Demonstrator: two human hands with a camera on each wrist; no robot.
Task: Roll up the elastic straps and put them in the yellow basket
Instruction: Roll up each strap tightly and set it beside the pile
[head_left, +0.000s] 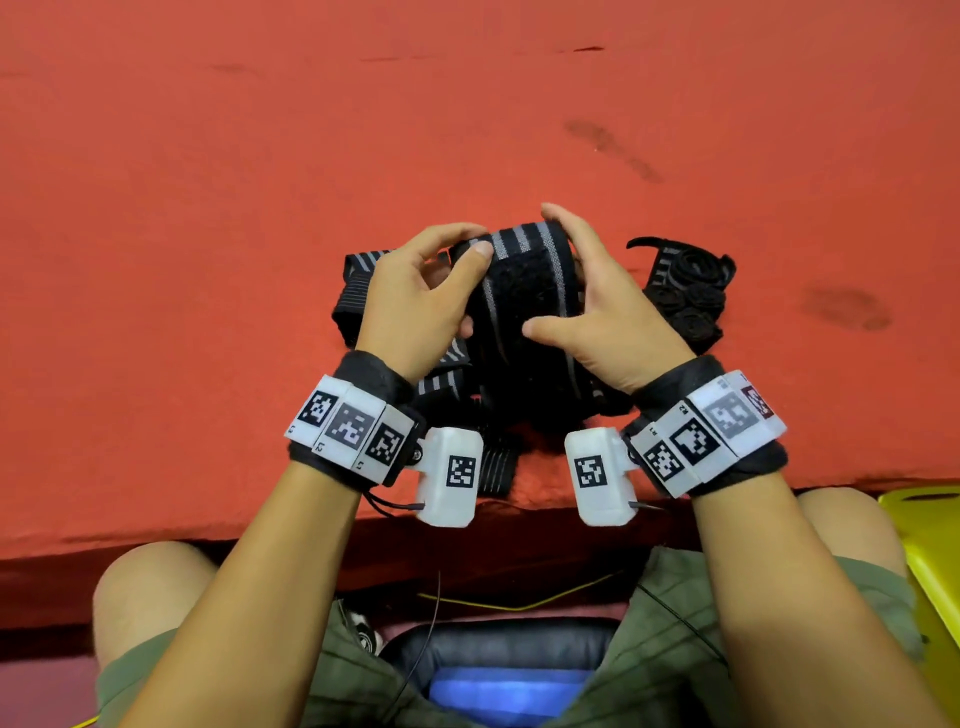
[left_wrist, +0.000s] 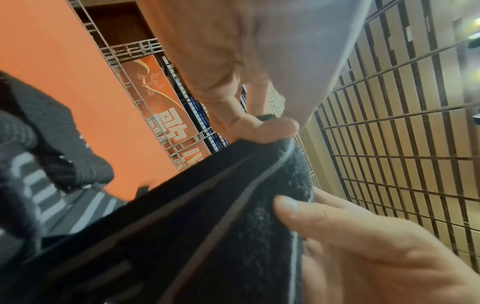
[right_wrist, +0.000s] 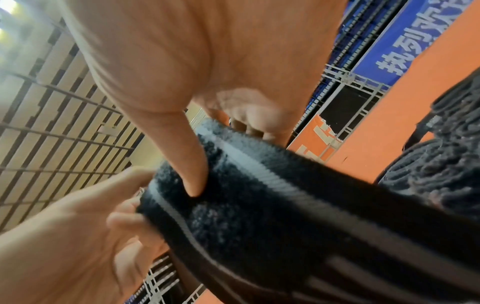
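Red cloth-covered table (head_left: 208, 260), marked with a few dark stains. Person seated at its near edge, knees and olive shorts below it. Wrist views show the room past the table: metal lattice racking (left_wrist: 135, 49), orange and blue banners with white characters, a wall or ceiling of tan panels behind a dark grid (left_wrist: 402, 144).

Landmark: the held strap (head_left: 524, 291), black elastic with grey stripes and a fuzzy fastener patch, lifted just above the table's near middle.
- Left hand (head_left: 415, 306) grips the strap's left side, thumb on top, fingers curled behind.
- Right hand (head_left: 602, 306) grips its right side, thumb pressed on the fuzzy patch, fingers wrapped over the far edge.
- Loose tail of striped strap trails from it toward the person, over more straps (head_left: 358, 296) heaped left of it and beneath.
- Right of it, just apart: rolled straps (head_left: 691, 291), coiled black bundles lying together on the cloth.

Yellow basket (head_left: 930, 561): off the table, right of the strap and nearer the person, beside the right knee. Only a corner shows; contents cannot be told.
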